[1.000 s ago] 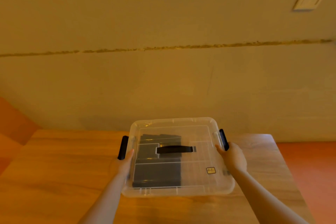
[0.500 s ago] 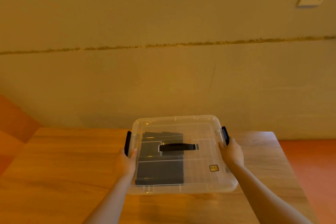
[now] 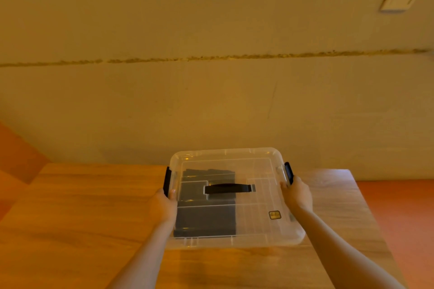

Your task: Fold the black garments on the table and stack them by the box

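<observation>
Fingers (image 3: pixel 173 192) of our left hand (image 3: pixel 163 206) curl over the left rim of a clear plastic storage box with a snap-on lid (image 3: pixel 258 230), just below its black side latch (image 3: pixel 167 180). Our right hand (image 3: pixel 297 195) grips the opposite rim beside the other black latch (image 3: pixel 289 172), its fingers wrapped round the edge and mostly hidden from us. We hold the box between both hands, low over a pale wooden counter (image 3: pixel 82 218); we cannot tell whether its base touches the wood.

Through the lid, which carries a black carry handle (image 3: pixel 226 188), we see the dark folded garments (image 3: pixel 206 218) lying flat in the left half of the box. Nothing is on the counter to fold yet, so we judge the task barely begun: the lid must come off and the clothes come out.

Our risks lie in the latches. If we release one side only, the lid may spring and tip the light box. With the weight all to the left, a loosened grip could tilt it that way. Smooth plastic may also slide on the counter.
</observation>
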The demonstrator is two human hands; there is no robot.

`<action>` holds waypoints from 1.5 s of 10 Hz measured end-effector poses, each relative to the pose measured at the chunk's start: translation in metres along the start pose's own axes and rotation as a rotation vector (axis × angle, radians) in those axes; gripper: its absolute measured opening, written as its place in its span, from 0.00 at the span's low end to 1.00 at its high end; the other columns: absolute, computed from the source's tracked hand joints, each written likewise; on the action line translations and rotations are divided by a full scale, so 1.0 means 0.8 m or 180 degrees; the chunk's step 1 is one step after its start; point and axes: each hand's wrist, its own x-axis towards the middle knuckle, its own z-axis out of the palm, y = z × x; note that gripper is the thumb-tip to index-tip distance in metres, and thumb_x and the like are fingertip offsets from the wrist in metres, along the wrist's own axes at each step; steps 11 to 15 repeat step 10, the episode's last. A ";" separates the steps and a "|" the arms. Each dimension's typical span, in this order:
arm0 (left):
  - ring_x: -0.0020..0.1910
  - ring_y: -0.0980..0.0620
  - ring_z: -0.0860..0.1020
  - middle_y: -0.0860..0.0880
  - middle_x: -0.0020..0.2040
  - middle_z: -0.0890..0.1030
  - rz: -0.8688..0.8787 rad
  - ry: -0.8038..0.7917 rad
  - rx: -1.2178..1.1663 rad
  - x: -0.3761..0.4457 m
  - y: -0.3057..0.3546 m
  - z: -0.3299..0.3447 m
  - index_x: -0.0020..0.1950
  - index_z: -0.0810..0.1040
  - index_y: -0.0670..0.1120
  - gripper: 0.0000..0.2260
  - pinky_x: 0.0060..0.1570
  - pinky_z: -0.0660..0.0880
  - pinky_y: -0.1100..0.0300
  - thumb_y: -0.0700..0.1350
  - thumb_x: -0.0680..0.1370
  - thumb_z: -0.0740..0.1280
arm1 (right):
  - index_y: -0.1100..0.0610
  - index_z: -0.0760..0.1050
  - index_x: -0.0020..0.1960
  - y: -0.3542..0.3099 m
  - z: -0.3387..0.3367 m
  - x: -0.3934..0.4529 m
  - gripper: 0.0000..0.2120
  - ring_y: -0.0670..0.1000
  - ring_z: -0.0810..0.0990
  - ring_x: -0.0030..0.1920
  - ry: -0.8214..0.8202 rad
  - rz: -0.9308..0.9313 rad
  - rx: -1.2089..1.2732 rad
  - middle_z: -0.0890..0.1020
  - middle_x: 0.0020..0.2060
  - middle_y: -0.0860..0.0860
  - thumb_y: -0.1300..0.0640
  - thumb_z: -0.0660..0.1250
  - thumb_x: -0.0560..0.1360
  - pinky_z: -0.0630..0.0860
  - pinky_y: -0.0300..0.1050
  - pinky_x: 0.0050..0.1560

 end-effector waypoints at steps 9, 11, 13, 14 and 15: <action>0.63 0.41 0.73 0.39 0.67 0.71 0.0262 -0.0247 0.0520 0.010 0.007 0.005 0.72 0.63 0.40 0.22 0.53 0.76 0.53 0.50 0.82 0.55 | 0.62 0.65 0.65 -0.005 0.003 -0.011 0.20 0.59 0.73 0.60 0.0164 -0.0422 -0.0496 0.74 0.60 0.58 0.50 0.50 0.80 0.73 0.57 0.57; 0.74 0.41 0.59 0.41 0.75 0.60 0.0581 -0.0325 0.1030 0.020 0.045 0.006 0.76 0.54 0.42 0.26 0.71 0.60 0.46 0.53 0.82 0.51 | 0.60 0.51 0.75 -0.035 -0.012 -0.004 0.28 0.56 0.51 0.75 0.0091 -0.0738 -0.1141 0.54 0.75 0.57 0.46 0.46 0.81 0.52 0.53 0.73; 0.74 0.41 0.59 0.41 0.75 0.60 0.0581 -0.0325 0.1030 0.020 0.045 0.006 0.76 0.54 0.42 0.26 0.71 0.60 0.46 0.53 0.82 0.51 | 0.60 0.51 0.75 -0.035 -0.012 -0.004 0.28 0.56 0.51 0.75 0.0091 -0.0738 -0.1141 0.54 0.75 0.57 0.46 0.46 0.81 0.52 0.53 0.73; 0.74 0.41 0.59 0.41 0.75 0.60 0.0581 -0.0325 0.1030 0.020 0.045 0.006 0.76 0.54 0.42 0.26 0.71 0.60 0.46 0.53 0.82 0.51 | 0.60 0.51 0.75 -0.035 -0.012 -0.004 0.28 0.56 0.51 0.75 0.0091 -0.0738 -0.1141 0.54 0.75 0.57 0.46 0.46 0.81 0.52 0.53 0.73; 0.74 0.41 0.59 0.41 0.75 0.60 0.0581 -0.0325 0.1030 0.020 0.045 0.006 0.76 0.54 0.42 0.26 0.71 0.60 0.46 0.53 0.82 0.51 | 0.60 0.51 0.75 -0.035 -0.012 -0.004 0.28 0.56 0.51 0.75 0.0091 -0.0738 -0.1141 0.54 0.75 0.57 0.46 0.46 0.81 0.52 0.53 0.73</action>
